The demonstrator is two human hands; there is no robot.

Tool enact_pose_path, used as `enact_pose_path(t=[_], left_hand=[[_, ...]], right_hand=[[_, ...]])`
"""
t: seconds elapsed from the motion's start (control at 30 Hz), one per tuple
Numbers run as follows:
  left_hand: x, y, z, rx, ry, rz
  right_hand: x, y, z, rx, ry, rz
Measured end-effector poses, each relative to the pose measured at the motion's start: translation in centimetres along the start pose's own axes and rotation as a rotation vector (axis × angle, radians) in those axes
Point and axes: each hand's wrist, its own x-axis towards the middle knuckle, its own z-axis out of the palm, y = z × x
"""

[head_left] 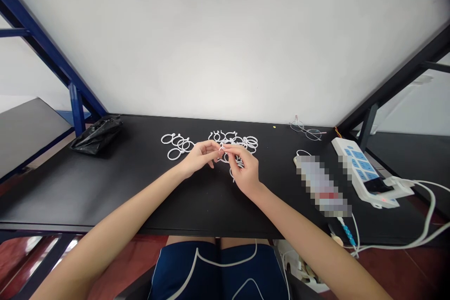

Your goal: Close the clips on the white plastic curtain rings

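Note:
My left hand (pixel 201 156) and my right hand (pixel 247 168) meet over the middle of the black table. Their fingertips pinch a white plastic ring (pixel 222 148), mostly covered by the fingers. Behind and beneath my right hand lies a loose pile of white rings (pixel 251 140), several with small knobs or open clips on the rim. A smaller cluster of similar rings (pixel 174 154) lies flat, just left of my left hand. What exactly the fingertips do to the held ring is too small to tell.
On the black table (pixel 147 197), a crumpled black plastic bag (pixel 98 135) lies far left. Eyeglasses (pixel 309 132) rest at the back right. Nearer are a phone (pixel 321 185) on a cable and a white power strip (pixel 363 168) with cords. A white wall (pixel 218 47) rises behind.

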Motion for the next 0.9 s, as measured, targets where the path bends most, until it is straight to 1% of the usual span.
enact_pose_path(t=[0.1,0.23,0.47,0.63,0.8,0.9], left_hand=[[0.1,0.0,-0.4,-0.066,0.006,-0.035],[0.1,-0.1,-1.0,-0.112,0.017,-0.035],[0.2,-0.1,-1.4,-0.210,0.065,-0.035],[0.4,-0.3,-1.5,-0.258,0.093,-0.030],[0.4,-0.4,-1.5,-0.283,0.116,-0.034],[0.4,-0.4,-1.5,-0.282,0.120,-0.030]], right_hand=[[0.0,0.1,0.0,-0.035,-0.005,-0.020],[0.1,0.2,-0.2,-0.083,0.006,-0.022],[0.1,0.6,-0.2,-0.072,-0.020,-0.008],[-0.2,0.9,0.0,-0.071,-0.040,0.034],[-0.2,0.7,0.2,-0.058,-0.029,0.110],[-0.1,0.6,0.2,-0.049,-0.042,0.111]])
